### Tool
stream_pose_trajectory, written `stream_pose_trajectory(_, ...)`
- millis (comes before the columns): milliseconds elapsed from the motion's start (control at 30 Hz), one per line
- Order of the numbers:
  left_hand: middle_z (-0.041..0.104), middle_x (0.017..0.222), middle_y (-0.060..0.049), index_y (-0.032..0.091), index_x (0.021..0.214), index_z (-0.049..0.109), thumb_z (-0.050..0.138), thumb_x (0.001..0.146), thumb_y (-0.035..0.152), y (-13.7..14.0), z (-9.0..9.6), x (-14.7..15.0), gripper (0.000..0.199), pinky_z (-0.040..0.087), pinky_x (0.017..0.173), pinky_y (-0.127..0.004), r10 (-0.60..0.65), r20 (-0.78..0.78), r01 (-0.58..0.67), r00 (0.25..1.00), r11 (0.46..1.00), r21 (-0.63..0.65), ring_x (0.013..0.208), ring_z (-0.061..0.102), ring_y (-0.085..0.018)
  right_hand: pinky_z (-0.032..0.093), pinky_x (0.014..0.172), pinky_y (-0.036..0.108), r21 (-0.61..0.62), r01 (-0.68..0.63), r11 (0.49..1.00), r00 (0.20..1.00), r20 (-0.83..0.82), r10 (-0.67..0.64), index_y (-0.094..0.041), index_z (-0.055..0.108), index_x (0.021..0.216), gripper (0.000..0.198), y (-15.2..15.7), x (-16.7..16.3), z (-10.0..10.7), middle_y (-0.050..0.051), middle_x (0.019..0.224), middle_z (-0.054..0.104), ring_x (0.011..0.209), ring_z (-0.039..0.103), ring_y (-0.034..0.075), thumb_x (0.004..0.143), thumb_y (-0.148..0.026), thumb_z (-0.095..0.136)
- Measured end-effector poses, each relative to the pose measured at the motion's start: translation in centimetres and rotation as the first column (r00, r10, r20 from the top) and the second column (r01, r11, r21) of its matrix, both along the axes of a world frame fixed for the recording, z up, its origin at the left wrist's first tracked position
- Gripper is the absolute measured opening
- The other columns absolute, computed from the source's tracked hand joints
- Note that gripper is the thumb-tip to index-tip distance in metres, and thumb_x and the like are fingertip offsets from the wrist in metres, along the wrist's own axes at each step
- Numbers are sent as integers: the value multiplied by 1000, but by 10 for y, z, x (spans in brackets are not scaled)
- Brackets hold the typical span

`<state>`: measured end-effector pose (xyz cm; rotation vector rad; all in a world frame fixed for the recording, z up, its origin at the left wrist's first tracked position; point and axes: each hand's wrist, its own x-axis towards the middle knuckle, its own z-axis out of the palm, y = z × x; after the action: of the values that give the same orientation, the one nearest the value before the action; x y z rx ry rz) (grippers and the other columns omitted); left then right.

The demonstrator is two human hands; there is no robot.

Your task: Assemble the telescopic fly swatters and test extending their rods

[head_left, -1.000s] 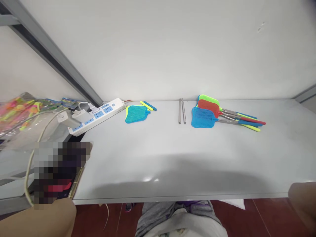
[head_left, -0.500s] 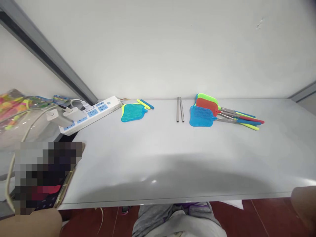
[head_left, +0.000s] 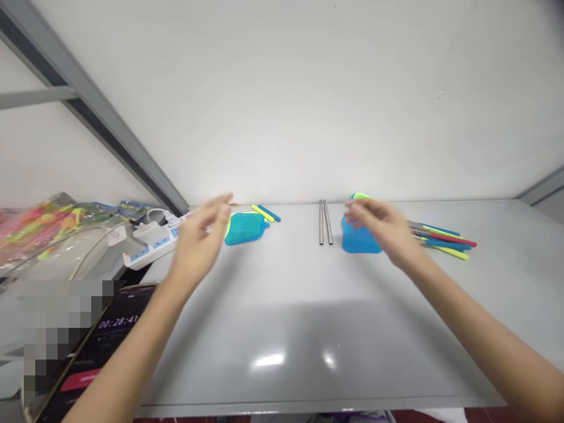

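Note:
My left hand (head_left: pixel 200 238) is raised over the table with nothing in it, its fingers and thumb apart though blurred. Just to its right lie a blue-green fly swatter head (head_left: pixel 245 228), with a yellow edge showing from under it, and two short handles, one yellow (head_left: pixel 263 212) and one blue (head_left: pixel 269 212). Two steel rods (head_left: pixel 321 223) stand apart in the middle, side by side. Hovering above the fly swatters, my right hand (head_left: pixel 385 226) is empty, fingers loosely bent and apart. Beneath it shows a blue swatter head (head_left: pixel 359 239); several coloured handles (head_left: pixel 445 238) point right.
A white power strip (head_left: pixel 154 249) with chargers and cables sits at the table's left, partly behind my left hand. A phone (head_left: pixel 117 329) with a running timer lies at the near left. Bags of colourful items (head_left: pixel 57 226) are beyond. A pale wall (head_left: pixel 330 117) closes off the back.
Both hands have come up from the lower edges and reached forward over the table. The camera view has tilted up a little. The swatter parts and rods appear unmoved on the table.

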<state>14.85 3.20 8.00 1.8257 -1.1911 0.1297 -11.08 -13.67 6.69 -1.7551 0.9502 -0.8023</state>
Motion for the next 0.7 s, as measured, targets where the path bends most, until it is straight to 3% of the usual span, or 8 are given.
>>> stream_pose_trajectory(100,55,106,-8,15,99,56,41,75,45,-14,-22,14,42,35,85,-36,0,77,-21,997,959,282,101,47,-24,41,63,26,-96,-10,995,974,-228,-12,-15,56,93,22,-7,20,-24,3,73,58,65,55,14,74,-25,49)
stream_pose_trajectory(133,55,104,-11,14,98,56,41,73,49,-19,-31,18,46,34,85,-37,44,91,-75,995,923,377,100,47,-27,40,61,26,-117,-4,993,952,-306,-32,-15,55,95,25,-9,26,-33,3,73,58,63,54,14,73,-24,49)
stream_pose_trajectory(200,56,97,-17,10,100,53,42,66,58,-25,-45,21,60,34,80,-43,203,80,-213,976,802,559,96,48,-34,38,61,25,-174,-53,983,913,-406,-22,-13,52,101,31,-12,36,-46,4,69,59,65,53,15,70,-22,50)
stream_pose_trajectory(267,52,99,-23,5,102,49,48,58,62,-28,-53,20,72,31,78,-49,306,101,-304,947,744,595,100,42,-40,36,61,25,-200,-77,977,904,-427,-17,-11,48,106,39,-12,43,-53,4,65,57,65,53,17,68,-19,51)
stream_pose_trajectory(433,47,106,-27,0,109,42,64,50,44,-32,-53,10,76,23,83,-52,323,-21,-271,946,825,495,105,35,-43,33,56,24,-176,-118,977,875,-483,19,-11,41,114,51,-10,49,-50,3,60,55,60,51,17,64,-11,47)
stream_pose_trajectory(600,36,118,-27,4,116,35,68,47,23,-36,-50,17,79,15,87,-53,378,-182,-300,908,889,347,113,24,-43,33,47,24,106,-72,992,905,-412,110,-9,38,118,56,-16,49,-47,-1,51,51,45,47,14,63,-16,49)
stream_pose_trajectory(700,45,114,-19,10,107,45,63,51,18,-35,-48,26,59,23,89,-48,323,-362,-253,875,940,227,110,34,-35,33,42,23,217,-91,972,928,-334,162,-10,29,123,60,-14,42,-35,-4,50,48,39,44,12,65,-18,44)
